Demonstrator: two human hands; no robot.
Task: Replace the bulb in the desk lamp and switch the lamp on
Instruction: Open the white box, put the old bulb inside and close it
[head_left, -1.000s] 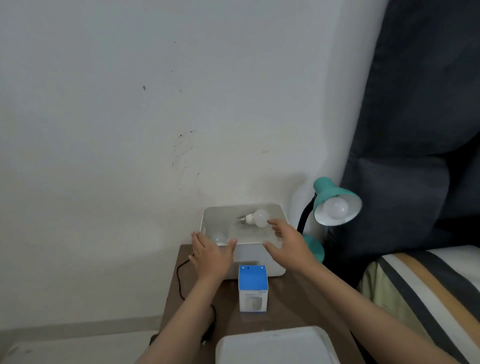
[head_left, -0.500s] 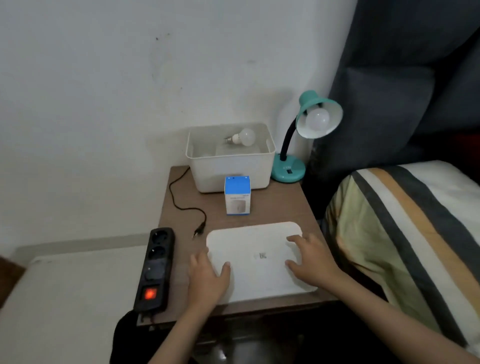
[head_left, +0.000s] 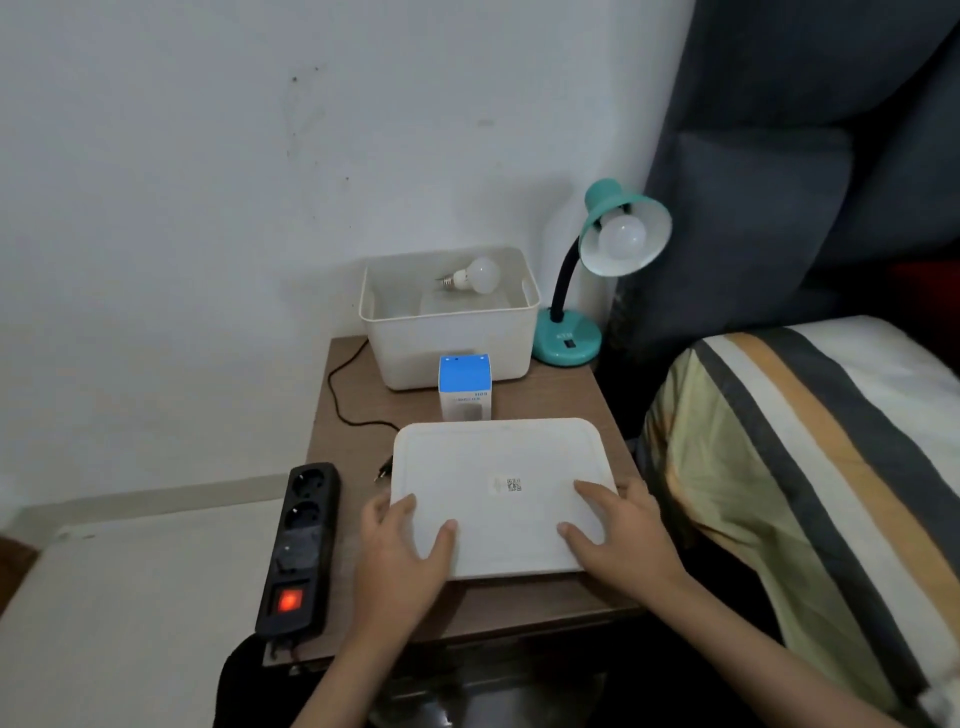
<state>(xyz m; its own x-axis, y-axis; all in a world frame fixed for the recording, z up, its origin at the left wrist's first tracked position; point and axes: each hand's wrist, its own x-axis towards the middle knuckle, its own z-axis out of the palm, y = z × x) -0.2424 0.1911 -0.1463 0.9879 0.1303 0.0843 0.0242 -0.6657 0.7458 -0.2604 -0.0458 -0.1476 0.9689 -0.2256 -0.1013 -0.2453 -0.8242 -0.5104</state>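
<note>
White plastic lid (head_left: 498, 499) lies nearest, at 6 o'clock on the small table (head_left: 545, 405); the left hand (head_left: 402, 556) and right hand (head_left: 623, 535) rest spread flat on its near corners, fingers open, grasping nothing. At 9 o'clock sits a power strip (head_left: 298, 551), switch glowing, the lamp's plug (head_left: 383, 474) loose beside it. Beyond stands a blue bulb box (head_left: 465, 387), then the white bin (head_left: 452, 322) holding a loose bulb (head_left: 475, 275). At 1 o'clock the teal desk lamp (head_left: 597, 270) carries an unlit bulb (head_left: 622, 238). Judging by this, plugging in and switching on remain.

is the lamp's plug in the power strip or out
Out. The plug lies loose on the table beside the power strip.
</note>
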